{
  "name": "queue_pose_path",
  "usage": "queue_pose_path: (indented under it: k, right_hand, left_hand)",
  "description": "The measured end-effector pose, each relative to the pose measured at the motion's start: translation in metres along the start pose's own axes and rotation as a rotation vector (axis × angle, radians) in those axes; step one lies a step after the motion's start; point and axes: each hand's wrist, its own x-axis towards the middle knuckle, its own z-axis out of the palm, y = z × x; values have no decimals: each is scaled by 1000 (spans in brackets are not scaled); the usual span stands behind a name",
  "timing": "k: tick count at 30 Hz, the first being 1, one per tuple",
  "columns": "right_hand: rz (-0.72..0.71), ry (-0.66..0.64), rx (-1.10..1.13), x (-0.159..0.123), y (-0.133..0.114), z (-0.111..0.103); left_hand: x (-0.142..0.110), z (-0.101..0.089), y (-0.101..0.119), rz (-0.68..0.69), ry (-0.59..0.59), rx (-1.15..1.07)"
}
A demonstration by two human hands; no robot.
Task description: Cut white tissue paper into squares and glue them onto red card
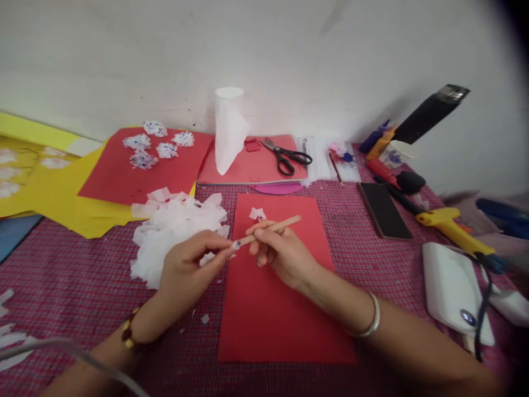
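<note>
My right hand [281,251] is closed around a thin wooden stick [285,223], which slants down to the left over a red paper sheet [285,309]. At its lower end, the fingertips of my left hand [194,262] pinch a small bit of white paper [236,245] against the tip. A dark spot shows at that tip. Beyond my right hand, a small crumpled white paper piece [257,213] sits on the red sheet. Just behind my left hand is a large pile of white tissue paper pieces [173,223].
White paper flowers with blue specks [144,160] lie on another red sheet [109,176] at the back left. Black-handled scissors [287,158], a tissue roll [229,121], a phone [385,210], a yellow glue gun [450,226] and a white power bank [448,286] stand or lie around. A pale cable [74,350] crosses the lower left.
</note>
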Motion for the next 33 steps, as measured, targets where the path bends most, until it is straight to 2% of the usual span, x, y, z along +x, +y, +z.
queue_pose_path:
  k: [3, 5, 6, 7, 9, 10, 12, 14, 16, 18, 21, 25, 29, 33]
  right_hand:
    - [225, -32, 180, -6, 11, 1]
    - [339, -121, 222, -9, 16, 2]
    - [376, -171, 234, -10, 17, 1]
    - [392, -217, 249, -10, 16, 0]
    - [357, -290, 266, -5, 8, -7]
    - [306, -310, 256, -1, 3, -14]
    - [159, -303, 149, 10, -10, -31]
    - [1, -216, -21, 21, -22, -50]
    - [-71, -109, -137, 29, -32, -66]
    - [-99, -60, -125, 33, -39, -76]
    - [-99, -11, 14, 36, -45, -83]
    - [-141, 134, 191, 40, -49, -89]
    - [-218, 183, 80, 46, -46, -91]
    - [-247, 176, -80, 48, -40, -88]
  left_hand:
    - [-9, -6, -4, 386, -189, 184]
    - [-12, -7, -7, 514, -262, 231]
    - [-13, -6, -9, 521, -263, 239]
    - [-12, -4, -10, 490, -243, 240]
    - [-10, 5, -12, 339, -179, 236]
    - [-9, 10, -14, 250, -166, 235]
    - [-10, 19, -16, 133, -214, 246]
    - [-12, 25, -17, 140, -313, 258]
    - [-14, 26, -16, 176, -380, 262]
    - [-9, 23, -12, 160, -392, 254]
    - [14, 14, -3, 76, -381, 303]
    - [62, 13, 5, -25, -419, 471]
    - [92, 30, -2, -180, -459, 565]
    - [103, 49, -19, -223, -465, 538]
